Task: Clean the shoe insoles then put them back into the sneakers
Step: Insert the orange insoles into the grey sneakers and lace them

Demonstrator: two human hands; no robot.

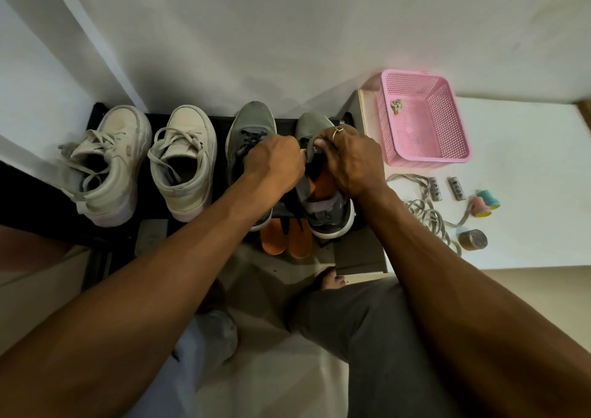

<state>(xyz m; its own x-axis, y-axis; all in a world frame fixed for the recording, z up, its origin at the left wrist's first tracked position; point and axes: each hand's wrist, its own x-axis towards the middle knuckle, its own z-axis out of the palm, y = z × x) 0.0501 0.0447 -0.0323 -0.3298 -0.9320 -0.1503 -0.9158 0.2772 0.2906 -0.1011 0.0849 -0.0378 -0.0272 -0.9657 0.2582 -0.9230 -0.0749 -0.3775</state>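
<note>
I am watching both hands working at the right grey sneaker [332, 220], which is standing on the black shoe rack [32, 200] with its heel toward me. The left grip [275, 158] is curling its fingers over the inner side of the shoe's opening, pinching the dark edge by the tongue. The right grip [351, 158], wearing a ring, is clamping round the tongue and the outer collar, so the two are holding the mouth of the shoe spread. An orange insole [323, 180] is lying inside that sneaker, showing between the two hands.

The left grey sneaker [252, 120] is sitting just beside it on the rack, partly under the left wrist. Two white sneakers [185, 161] are standing farther left on the same rack. Below the grey pair, two flat orange pieces [287, 238] are poking out side by side; I cannot tell whether they are insoles or sandals.

To the right, a pink basket [447, 148] is resting on the white desk [527, 145], with grey laces [425, 212], a tape roll [473, 240] and a pink and teal spool [484, 203] lying near it.
</note>
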